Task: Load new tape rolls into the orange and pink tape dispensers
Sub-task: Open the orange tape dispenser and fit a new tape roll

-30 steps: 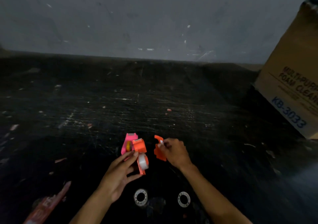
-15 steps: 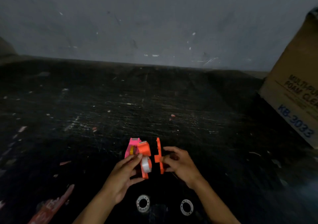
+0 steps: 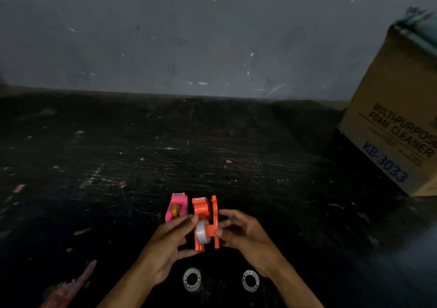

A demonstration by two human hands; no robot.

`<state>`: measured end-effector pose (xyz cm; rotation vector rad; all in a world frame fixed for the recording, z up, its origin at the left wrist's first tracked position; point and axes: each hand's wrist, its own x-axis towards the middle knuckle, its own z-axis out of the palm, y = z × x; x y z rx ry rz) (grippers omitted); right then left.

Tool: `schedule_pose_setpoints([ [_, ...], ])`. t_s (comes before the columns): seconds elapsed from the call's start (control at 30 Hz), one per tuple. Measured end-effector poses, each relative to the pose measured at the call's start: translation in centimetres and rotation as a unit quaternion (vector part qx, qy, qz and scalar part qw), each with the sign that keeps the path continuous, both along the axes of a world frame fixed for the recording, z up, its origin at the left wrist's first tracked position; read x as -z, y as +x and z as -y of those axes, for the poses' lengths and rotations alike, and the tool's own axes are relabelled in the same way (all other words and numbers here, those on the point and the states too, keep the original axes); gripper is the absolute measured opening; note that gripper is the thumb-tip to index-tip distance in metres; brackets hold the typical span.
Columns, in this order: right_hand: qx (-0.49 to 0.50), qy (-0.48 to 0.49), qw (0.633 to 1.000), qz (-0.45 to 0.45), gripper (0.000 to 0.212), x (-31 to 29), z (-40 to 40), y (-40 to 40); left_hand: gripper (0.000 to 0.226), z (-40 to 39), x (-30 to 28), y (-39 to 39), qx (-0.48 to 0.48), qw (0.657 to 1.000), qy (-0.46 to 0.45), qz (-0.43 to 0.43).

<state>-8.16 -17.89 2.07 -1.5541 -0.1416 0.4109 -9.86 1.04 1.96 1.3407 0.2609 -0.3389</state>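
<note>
A brown cardboard box [image 3: 392,127] printed "MULTI-PURPOSE FOAM CLEANER" and "KB-3033" stands tilted at the right edge of the dark, scratched desk [image 3: 165,156]. A grey scuffed wall [image 3: 189,35] rises behind. A reddish flat wrapper [image 3: 68,286] lies at the near left.

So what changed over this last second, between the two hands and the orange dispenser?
The right hand turned the loose orange side cover edge-on and brought it left, up against the orange dispenser body with its white tape roll, held by the left hand. The gap between the halves has closed. The pink dispenser and both empty tape cores stayed put.
</note>
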Motion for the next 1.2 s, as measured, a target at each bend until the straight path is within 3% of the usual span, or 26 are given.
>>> schedule_pose_setpoints([
  [0.53,0.025,0.004,0.998,0.059,0.026,-1.5,-0.5,-1.3,0.035,1.1,-1.2,-0.2,0.004,0.997,0.035,0.069],
  [0.77,0.059,0.021,0.994,0.085,0.026,-2.1,-0.2,-0.4,0.03,2.1,-2.1,1.0,0.014,0.995,-0.009,0.096],
  [0.97,0.088,-0.102,0.974,0.184,0.025,-4.5,-0.4,0.1,0.033,3.2,-2.2,1.5,-0.014,0.989,-0.138,0.058],
  [1.2,0.071,-0.221,0.931,0.281,0.007,-6.6,-0.7,0.4,0.037,3.8,-2.4,0.7,-0.002,0.991,-0.112,0.074],
])
